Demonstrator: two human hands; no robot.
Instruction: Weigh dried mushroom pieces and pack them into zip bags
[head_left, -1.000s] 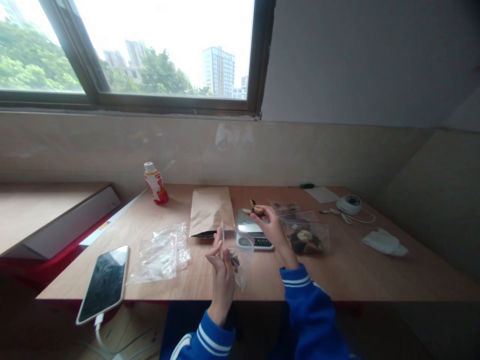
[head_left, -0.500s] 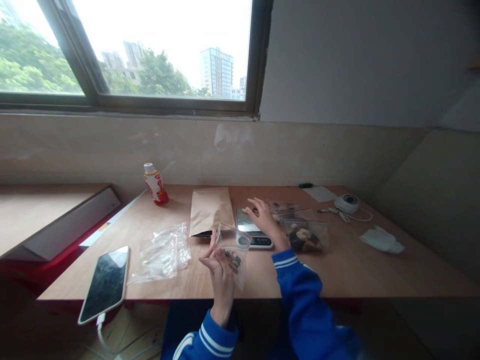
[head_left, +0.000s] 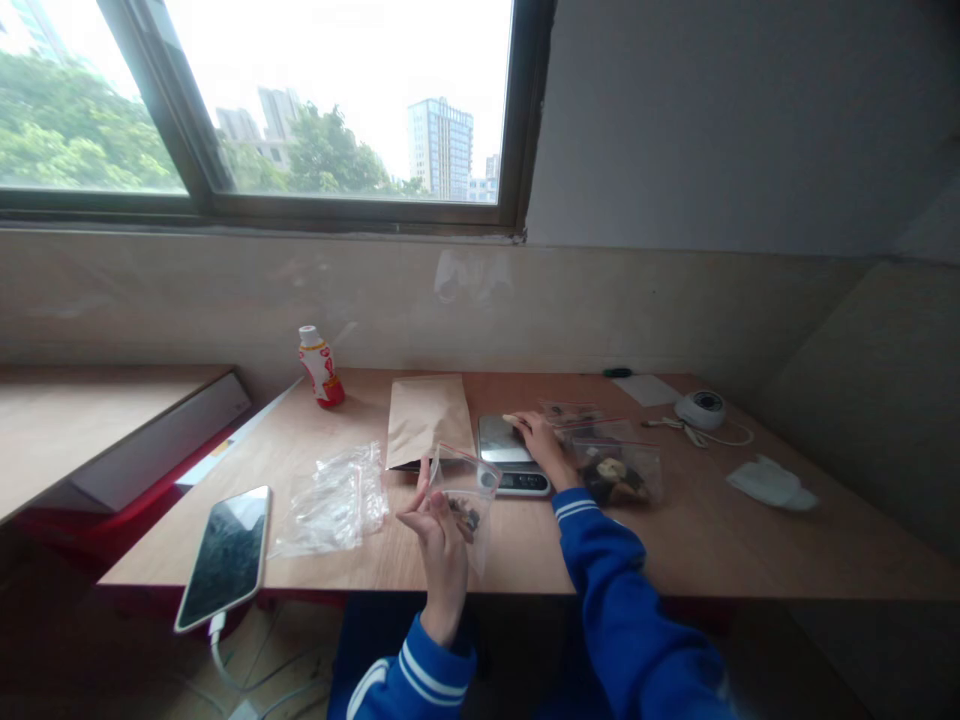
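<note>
My left hand [head_left: 442,550] pinches a clear zip-lock bag [head_left: 484,545] upright above the table's front edge. Small dark and brown dried pieces lie in the lower part of that bag, and its top stands open. Over the steel plate of a kitchen scale [head_left: 495,440], my right hand [head_left: 541,445] reaches down with its fingers drawn together. Whatever is between those fingertips is mostly hidden; something pale shows there. The scale's display [head_left: 529,480] is lit, but its digits are unreadable. Beside my right wrist lies a filled zip-lock bag [head_left: 619,480] of dark and pale dried pieces.
A brown paper pouch [head_left: 427,415] lies left of the scale, near loose clear bags [head_left: 330,510]. A phone [head_left: 225,560] with a cable overhangs the front edge. Farther off are a bottle [head_left: 322,370], a white dome camera [head_left: 701,410] and crumpled tissue [head_left: 772,485].
My right hand has lowered onto the scale plate, and its spread fingers have closed together. My left hand keeps holding the bag. The whole view has shifted slightly.
</note>
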